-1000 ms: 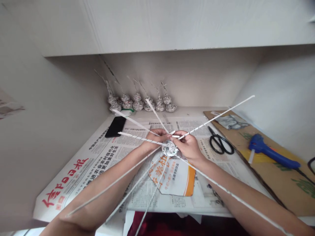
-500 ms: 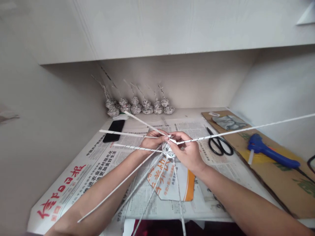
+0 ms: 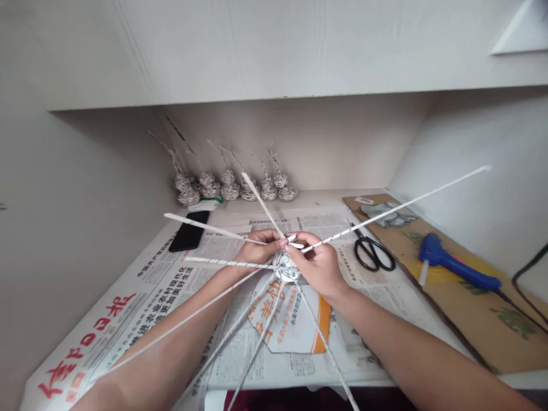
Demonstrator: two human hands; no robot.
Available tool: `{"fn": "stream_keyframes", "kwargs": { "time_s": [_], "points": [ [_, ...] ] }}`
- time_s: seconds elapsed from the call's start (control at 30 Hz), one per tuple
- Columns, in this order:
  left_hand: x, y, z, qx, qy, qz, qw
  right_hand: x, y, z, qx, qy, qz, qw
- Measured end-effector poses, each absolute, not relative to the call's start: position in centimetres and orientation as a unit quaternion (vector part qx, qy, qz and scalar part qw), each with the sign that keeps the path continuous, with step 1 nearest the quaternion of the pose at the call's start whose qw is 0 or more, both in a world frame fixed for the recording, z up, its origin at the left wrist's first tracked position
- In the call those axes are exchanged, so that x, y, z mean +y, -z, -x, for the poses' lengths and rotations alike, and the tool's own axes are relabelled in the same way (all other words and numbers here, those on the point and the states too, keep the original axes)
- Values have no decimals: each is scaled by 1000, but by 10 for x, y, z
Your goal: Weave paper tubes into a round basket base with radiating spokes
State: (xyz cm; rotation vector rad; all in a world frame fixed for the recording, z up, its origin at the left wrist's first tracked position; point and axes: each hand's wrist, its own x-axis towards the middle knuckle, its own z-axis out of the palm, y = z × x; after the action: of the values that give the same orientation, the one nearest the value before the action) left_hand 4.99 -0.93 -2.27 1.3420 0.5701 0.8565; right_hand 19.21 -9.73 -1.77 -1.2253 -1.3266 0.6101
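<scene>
Between my hands is a small round weave of rolled newspaper strips [image 3: 286, 269], with several long paper rods fanning out from it. My left hand [image 3: 260, 246] pinches its upper left side, thumb on top. On the other side, my right hand [image 3: 323, 265] is closed round the edge, its thumb and fingertips meeting my left thumb. A short white rod end pokes out between the thumbs. One long speckled paper rod [image 3: 398, 209] runs from under my right fingers to the upper right. Fingers hide part of the weave's top.
Newspaper [image 3: 162, 308] covers the table, with a cut carton piece [image 3: 299, 325] below my hands. Black scissors [image 3: 374, 254] lie right of them. A blue glue gun [image 3: 458, 268] rests on cardboard [image 3: 509, 348]. Left is a black phone [image 3: 188, 233]; woven gourds [image 3: 230, 185] line the back.
The weave has turned slightly in my hands: the long right rod points higher, the upper rod stands steeper, and the lower rods have swung. Both hands keep their grip. The view has shifted a little.
</scene>
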Motion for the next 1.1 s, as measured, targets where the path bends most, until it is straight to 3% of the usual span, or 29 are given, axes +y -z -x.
{"fn": "stream_keyframes", "kwargs": {
  "time_s": [0.2, 0.57, 1.1],
  "points": [
    [-11, 20, -47, 281, -351, -586, 674, -91, 26, -195, -530, -329, 513, 589],
    [-9, 21, -47, 287, -326, -526, 732, -84, 30, -202, -499, -327, 540, 594],
    [-7, 26, -49, 347, -365, -634, 587, -81, 30, -207, -538, -302, 574, 539]
  ]
}}
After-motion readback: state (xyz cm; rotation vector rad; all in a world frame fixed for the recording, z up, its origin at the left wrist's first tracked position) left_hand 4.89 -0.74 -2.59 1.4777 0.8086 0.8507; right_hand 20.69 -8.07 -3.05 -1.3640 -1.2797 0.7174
